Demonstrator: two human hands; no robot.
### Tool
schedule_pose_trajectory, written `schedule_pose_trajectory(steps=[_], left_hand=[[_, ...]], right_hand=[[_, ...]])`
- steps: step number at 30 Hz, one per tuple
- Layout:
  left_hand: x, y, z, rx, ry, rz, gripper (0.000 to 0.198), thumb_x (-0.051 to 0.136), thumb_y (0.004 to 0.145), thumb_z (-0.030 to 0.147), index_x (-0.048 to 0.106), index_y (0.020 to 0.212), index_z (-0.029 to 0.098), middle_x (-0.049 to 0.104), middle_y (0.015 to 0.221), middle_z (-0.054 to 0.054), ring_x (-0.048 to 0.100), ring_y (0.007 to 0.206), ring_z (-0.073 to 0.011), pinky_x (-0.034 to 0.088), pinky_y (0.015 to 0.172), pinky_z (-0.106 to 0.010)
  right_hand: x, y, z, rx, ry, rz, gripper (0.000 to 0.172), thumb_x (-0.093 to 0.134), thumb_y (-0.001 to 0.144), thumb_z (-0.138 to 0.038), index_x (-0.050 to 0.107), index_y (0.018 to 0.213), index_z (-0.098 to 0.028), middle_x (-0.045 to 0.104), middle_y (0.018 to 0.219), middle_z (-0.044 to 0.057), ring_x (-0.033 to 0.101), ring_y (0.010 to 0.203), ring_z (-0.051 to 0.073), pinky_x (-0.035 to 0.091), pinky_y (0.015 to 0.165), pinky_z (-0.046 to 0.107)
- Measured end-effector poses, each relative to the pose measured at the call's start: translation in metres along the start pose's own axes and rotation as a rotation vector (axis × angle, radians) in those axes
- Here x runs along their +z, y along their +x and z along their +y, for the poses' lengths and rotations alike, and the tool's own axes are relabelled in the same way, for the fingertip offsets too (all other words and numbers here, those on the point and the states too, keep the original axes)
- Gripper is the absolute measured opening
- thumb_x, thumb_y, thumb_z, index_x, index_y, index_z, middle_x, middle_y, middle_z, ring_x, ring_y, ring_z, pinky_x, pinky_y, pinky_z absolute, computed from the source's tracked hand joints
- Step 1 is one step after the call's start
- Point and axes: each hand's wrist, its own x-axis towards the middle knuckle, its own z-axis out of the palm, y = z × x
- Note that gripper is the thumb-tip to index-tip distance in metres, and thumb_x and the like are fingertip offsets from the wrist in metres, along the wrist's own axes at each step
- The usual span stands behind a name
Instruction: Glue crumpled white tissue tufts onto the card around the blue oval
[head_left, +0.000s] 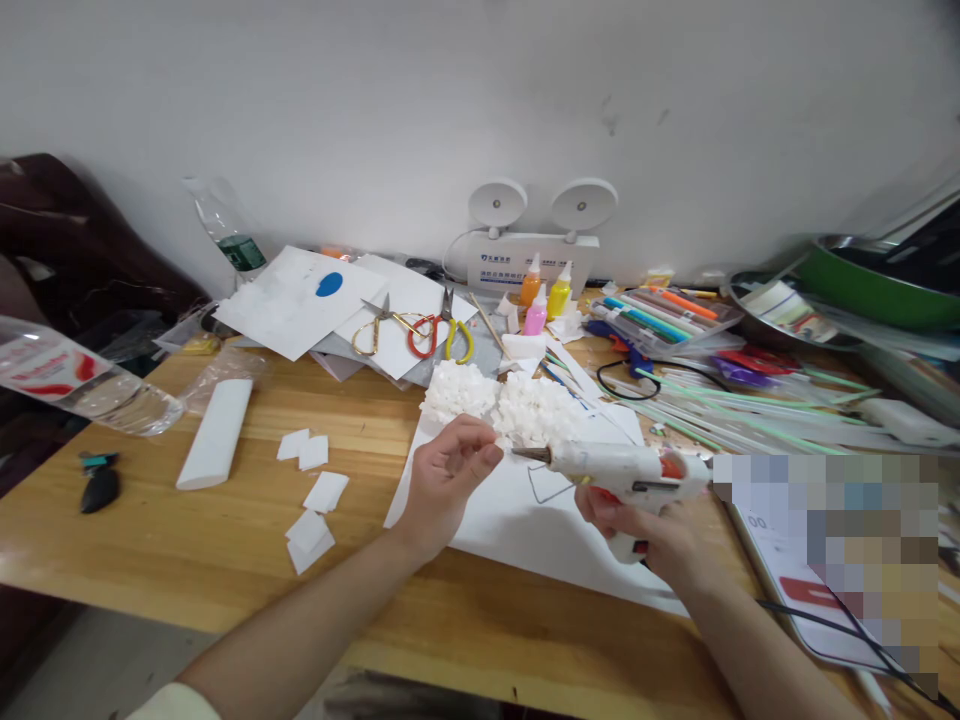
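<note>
My right hand (637,525) grips the handle of a white hot glue gun (611,460), its metal nozzle pointing left. Just left of the nozzle tip, my left hand (450,480) is closed in a pinch, thumb and fingertips together. Whatever is between them is too small to make out. Behind both hands, two clumps of crumpled white paper pieces (536,405) sit on a white paper sheet (517,545). To the left, several small white paper squares (326,492) lie loose on the wooden table (225,560).
Scissors (424,335) lie on papers at the back, near small paint bottles (535,312) and a white emergency light (525,260). A white roll (217,430) and a plastic bottle (82,375) are at left. Thin sticks (720,405) and a green pan (877,285) crowd the right.
</note>
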Motion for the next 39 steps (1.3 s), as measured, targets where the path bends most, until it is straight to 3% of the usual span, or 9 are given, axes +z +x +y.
schedule_pose_trajectory(steps=[17,23,26,30,33,36,39], left_hand=[[0.001,0.0,0.003,-0.011,-0.041,-0.036,0.005,0.061,0.075,0.022,0.063,0.072,0.019,0.051,0.073,-0.002,0.046,0.068,-0.0106,0.035,0.059,-0.024],[-0.001,0.001,0.005,0.04,-0.023,-0.046,0.004,0.061,0.075,0.021,0.063,0.072,0.019,0.051,0.071,-0.001,0.047,0.069,-0.0112,0.037,0.063,-0.025],[-0.003,0.002,0.006,0.035,-0.014,-0.017,0.006,0.062,0.074,0.024,0.063,0.072,0.018,0.052,0.073,-0.002,0.047,0.068,-0.0115,0.038,0.062,-0.025],[-0.006,0.005,0.008,0.048,-0.025,0.009,0.008,0.062,0.074,0.025,0.062,0.074,0.017,0.05,0.073,-0.002,0.046,0.068,-0.0108,0.037,0.06,-0.023],[-0.007,0.006,0.01,0.06,-0.007,0.013,0.008,0.061,0.075,0.024,0.062,0.073,0.016,0.05,0.073,-0.002,0.046,0.07,-0.011,0.037,0.062,-0.022],[-0.008,0.008,0.01,0.058,-0.023,0.023,0.007,0.061,0.075,0.023,0.061,0.073,0.017,0.05,0.074,-0.001,0.047,0.069,-0.01,0.037,0.061,-0.021],[-0.01,0.009,0.01,0.058,-0.019,0.039,0.007,0.061,0.075,0.023,0.061,0.073,0.017,0.05,0.074,0.0,0.045,0.066,-0.0086,0.036,0.058,-0.02]], right_hand=[[-0.002,0.002,-0.005,0.027,-0.094,0.022,0.02,0.058,0.062,-0.035,0.049,0.054,-0.018,0.043,0.051,0.0,0.038,0.049,0.013,0.028,0.046,0.026],[-0.002,0.007,-0.019,-0.005,-0.273,0.201,0.02,0.053,0.068,-0.035,0.053,0.059,-0.017,0.051,0.06,0.002,0.046,0.057,0.015,0.032,0.048,0.025],[-0.012,0.018,-0.018,-0.055,-0.358,0.437,0.021,0.054,0.069,-0.037,0.06,0.074,-0.017,0.058,0.074,0.003,0.049,0.06,0.015,0.033,0.046,0.023],[-0.04,0.051,-0.012,-0.112,-0.549,0.685,0.038,0.055,0.068,-0.045,0.063,0.088,-0.014,0.064,0.077,0.007,0.053,0.06,0.018,0.037,0.049,0.027],[-0.06,0.08,-0.009,-0.084,-0.916,0.734,0.041,0.046,0.074,-0.044,0.064,0.095,-0.013,0.067,0.079,0.01,0.058,0.071,0.023,0.039,0.057,0.029],[-0.072,0.102,-0.005,-0.068,-1.003,0.734,0.042,0.047,0.073,-0.043,0.066,0.096,-0.013,0.067,0.085,0.013,0.059,0.08,0.027,0.039,0.062,0.03],[-0.076,0.114,-0.001,-0.026,-1.052,0.76,0.04,0.049,0.071,-0.043,0.068,0.087,-0.012,0.068,0.08,0.014,0.06,0.076,0.027,0.038,0.06,0.03]])
